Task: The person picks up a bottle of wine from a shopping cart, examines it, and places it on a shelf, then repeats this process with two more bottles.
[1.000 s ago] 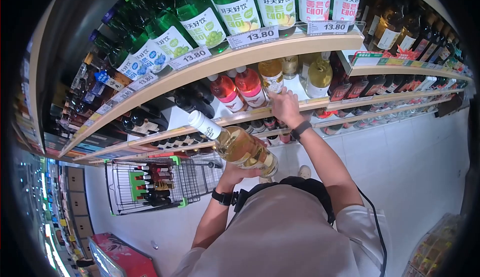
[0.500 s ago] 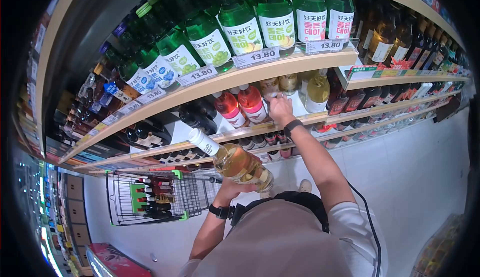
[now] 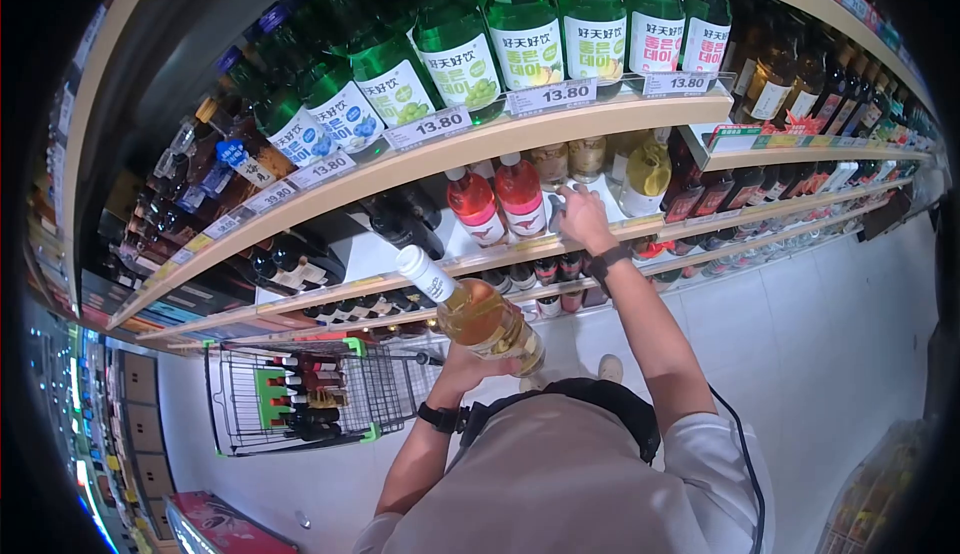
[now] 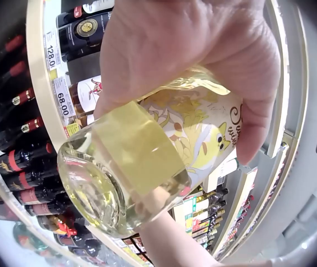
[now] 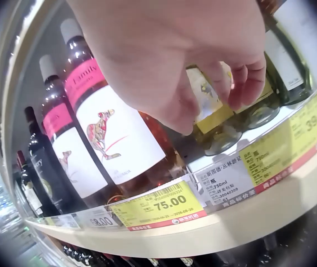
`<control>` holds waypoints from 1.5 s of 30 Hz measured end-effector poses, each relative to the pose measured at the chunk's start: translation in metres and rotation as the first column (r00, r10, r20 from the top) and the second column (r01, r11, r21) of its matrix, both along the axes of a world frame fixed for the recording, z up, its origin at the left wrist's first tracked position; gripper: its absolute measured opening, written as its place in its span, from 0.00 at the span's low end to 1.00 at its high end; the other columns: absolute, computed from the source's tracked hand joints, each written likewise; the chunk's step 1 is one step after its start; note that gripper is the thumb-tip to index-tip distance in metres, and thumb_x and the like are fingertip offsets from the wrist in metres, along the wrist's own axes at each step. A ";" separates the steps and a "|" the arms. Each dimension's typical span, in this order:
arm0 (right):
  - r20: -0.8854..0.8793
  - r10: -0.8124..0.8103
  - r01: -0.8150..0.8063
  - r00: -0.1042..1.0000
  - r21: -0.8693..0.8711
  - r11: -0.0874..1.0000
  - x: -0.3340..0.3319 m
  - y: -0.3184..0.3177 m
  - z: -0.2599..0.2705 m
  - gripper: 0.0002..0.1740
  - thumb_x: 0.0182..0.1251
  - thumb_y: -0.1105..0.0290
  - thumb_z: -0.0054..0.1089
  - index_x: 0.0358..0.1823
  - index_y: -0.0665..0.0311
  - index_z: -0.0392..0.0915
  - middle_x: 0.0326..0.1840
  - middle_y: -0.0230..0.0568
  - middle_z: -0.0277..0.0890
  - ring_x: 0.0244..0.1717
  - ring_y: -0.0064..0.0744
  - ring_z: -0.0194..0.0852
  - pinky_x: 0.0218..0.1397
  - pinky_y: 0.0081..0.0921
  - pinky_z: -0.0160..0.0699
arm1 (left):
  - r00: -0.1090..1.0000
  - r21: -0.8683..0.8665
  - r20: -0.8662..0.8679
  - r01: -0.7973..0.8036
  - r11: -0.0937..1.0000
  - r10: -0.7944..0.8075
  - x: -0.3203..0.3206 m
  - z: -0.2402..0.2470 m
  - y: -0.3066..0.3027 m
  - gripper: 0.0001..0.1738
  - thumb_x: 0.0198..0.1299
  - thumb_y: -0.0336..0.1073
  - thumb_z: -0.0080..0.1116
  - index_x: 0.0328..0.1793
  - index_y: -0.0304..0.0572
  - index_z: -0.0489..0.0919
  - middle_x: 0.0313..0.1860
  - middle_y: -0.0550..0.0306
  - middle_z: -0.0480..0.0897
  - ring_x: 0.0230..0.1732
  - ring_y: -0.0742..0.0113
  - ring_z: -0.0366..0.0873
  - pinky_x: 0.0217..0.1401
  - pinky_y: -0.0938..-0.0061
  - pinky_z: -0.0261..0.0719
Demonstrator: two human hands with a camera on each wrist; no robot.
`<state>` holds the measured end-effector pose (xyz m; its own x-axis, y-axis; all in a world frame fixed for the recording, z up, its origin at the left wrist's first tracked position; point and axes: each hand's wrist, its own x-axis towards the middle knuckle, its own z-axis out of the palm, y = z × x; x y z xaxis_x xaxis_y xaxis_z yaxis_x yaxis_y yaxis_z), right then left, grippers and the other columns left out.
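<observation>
My left hand [image 3: 482, 366] is wrapped round a clear bottle of pale yellow wine [image 3: 485, 322], tilted with its white-capped neck toward the shelf. In the left wrist view the bottle's base [image 4: 94, 186] faces the camera, and the fingers lie round its illustrated label [image 4: 194, 125]. At the middle shelf's front, my right hand [image 3: 583, 218] has its fingers loosely bent, in front of a yellow-labelled bottle [image 5: 217, 130]. Whether the fingertips touch that bottle cannot be told. Pink-labelled rosé bottles [image 3: 520, 196] stand just left of this hand.
Green bottles [image 3: 525, 44] line the shelf above, behind price tags. A pale yellow bottle [image 3: 645, 179] stands right of my right hand. Below left is a cart [image 3: 235, 394] with several bottles lying in it. A price strip [image 5: 167, 206] runs along the shelf edge.
The yellow-labelled bottle at my right hand sits farther back on the shelf than a second ago. My right hand has drawn slightly away from it. My left hand still holds its bottle.
</observation>
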<state>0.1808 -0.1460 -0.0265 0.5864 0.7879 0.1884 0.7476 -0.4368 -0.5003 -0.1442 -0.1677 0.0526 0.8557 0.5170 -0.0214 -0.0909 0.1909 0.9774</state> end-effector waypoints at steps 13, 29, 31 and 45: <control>-0.724 0.434 -0.156 0.536 0.421 0.894 -0.051 -0.118 0.096 0.18 0.81 0.59 0.53 0.56 0.66 0.79 0.49 0.36 0.82 0.43 0.21 0.80 0.43 0.24 0.82 | 0.978 -0.005 -0.028 0.207 0.978 -0.207 0.058 0.025 0.008 0.35 0.51 0.30 0.75 0.66 0.37 0.73 0.53 0.60 0.81 0.53 0.71 0.79 0.58 0.71 0.78; -0.407 0.321 -0.100 0.855 0.478 0.873 -0.044 -0.168 0.141 0.42 0.58 0.62 0.77 0.68 0.67 0.61 0.56 0.46 0.78 0.55 0.32 0.79 0.58 0.34 0.79 | 0.995 0.410 -0.046 0.097 0.907 -0.085 0.161 -0.014 -0.038 0.39 0.46 0.32 0.76 0.65 0.35 0.69 0.56 0.51 0.80 0.56 0.62 0.79 0.61 0.67 0.76; -0.374 0.288 -0.081 0.882 0.482 0.872 -0.043 -0.171 0.149 0.41 0.53 0.62 0.78 0.63 0.67 0.64 0.52 0.49 0.80 0.51 0.36 0.83 0.55 0.35 0.81 | 0.994 0.478 0.009 0.089 0.874 -0.107 0.169 -0.011 -0.038 0.41 0.48 0.33 0.76 0.68 0.36 0.66 0.57 0.51 0.79 0.57 0.63 0.79 0.62 0.67 0.76; -0.481 0.184 0.121 0.857 0.535 0.836 0.001 -0.202 0.121 0.34 0.54 0.65 0.75 0.60 0.67 0.70 0.51 0.44 0.82 0.51 0.34 0.82 0.58 0.33 0.78 | 0.953 0.365 -0.238 0.265 0.892 -0.186 0.172 -0.028 -0.061 0.57 0.46 0.40 0.83 0.79 0.38 0.58 0.69 0.50 0.72 0.70 0.63 0.70 0.72 0.67 0.69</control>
